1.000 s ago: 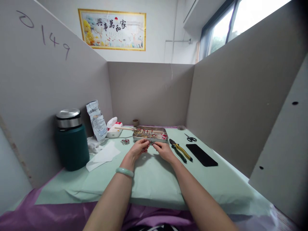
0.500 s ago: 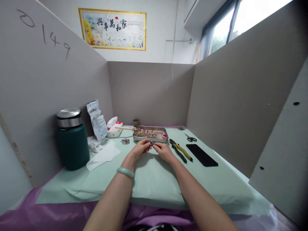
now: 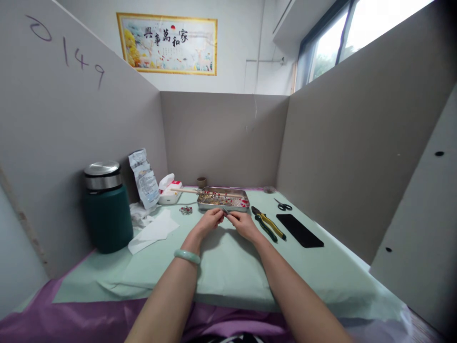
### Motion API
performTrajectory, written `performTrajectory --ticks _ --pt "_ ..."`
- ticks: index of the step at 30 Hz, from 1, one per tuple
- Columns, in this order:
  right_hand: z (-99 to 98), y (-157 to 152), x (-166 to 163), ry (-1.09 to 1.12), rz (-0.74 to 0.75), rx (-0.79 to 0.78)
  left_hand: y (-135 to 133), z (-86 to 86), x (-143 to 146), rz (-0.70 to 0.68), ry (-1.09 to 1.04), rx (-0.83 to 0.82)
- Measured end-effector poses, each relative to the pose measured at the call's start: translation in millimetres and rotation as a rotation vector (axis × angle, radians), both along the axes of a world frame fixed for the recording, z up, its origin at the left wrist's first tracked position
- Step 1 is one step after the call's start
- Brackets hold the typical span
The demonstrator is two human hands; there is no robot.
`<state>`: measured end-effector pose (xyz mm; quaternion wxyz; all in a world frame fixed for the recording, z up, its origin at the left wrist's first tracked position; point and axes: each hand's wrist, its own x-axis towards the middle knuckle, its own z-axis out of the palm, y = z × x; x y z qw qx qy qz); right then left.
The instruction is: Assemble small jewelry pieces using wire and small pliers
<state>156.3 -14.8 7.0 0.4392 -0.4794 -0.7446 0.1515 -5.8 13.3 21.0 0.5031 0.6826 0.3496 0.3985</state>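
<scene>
Close together at the table's middle, my left hand (image 3: 211, 220) and my right hand (image 3: 243, 224) are both closed in a pinch. Between their fingertips shows a small dark, metallic-looking piece (image 3: 225, 211), too small to name. The right fingers seem to grip it; what the left fingers hold is hidden. Just beyond the hands stands a metal tray (image 3: 203, 206) with red and gold beads in it and a thin wooden stick (image 3: 185, 191) lying across its top. Right of my right hand lie pliers (image 3: 268, 224) with green and yellow handles.
A black flat pad (image 3: 300, 230) and scissors (image 3: 283, 206) lie at the right. A small beaded heap (image 3: 186, 210) sits left of the tray. Farther left are white paper (image 3: 153, 231), a tissue pack (image 3: 170, 191), a pouch (image 3: 144, 178) and a green flask (image 3: 108, 214).
My left hand and wrist have shifted very slightly to the right, and the fingers have turned a little. The right hand stays nearly the same.
</scene>
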Motion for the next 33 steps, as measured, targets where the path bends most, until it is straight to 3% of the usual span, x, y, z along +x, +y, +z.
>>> performTrajectory --ticks 11,16,21,33 --pt "-0.5 1.8 0.8 0.048 0.047 -0.086 1.9 -0.4 -1.3 0.061 0.138 0.123" --pt "-0.4 0.0 1.2 0.178 0.098 -0.286 5.0 -2.1 -1.4 0.078 0.150 0.229" --pt "2.6 -3.9 1.7 0.326 0.178 -0.465 3.4 -1.6 -1.4 0.051 0.143 0.225" --pt "3.0 -3.8 3.5 0.397 0.207 -0.513 3.5 -1.0 -1.9 0.017 0.122 0.211"
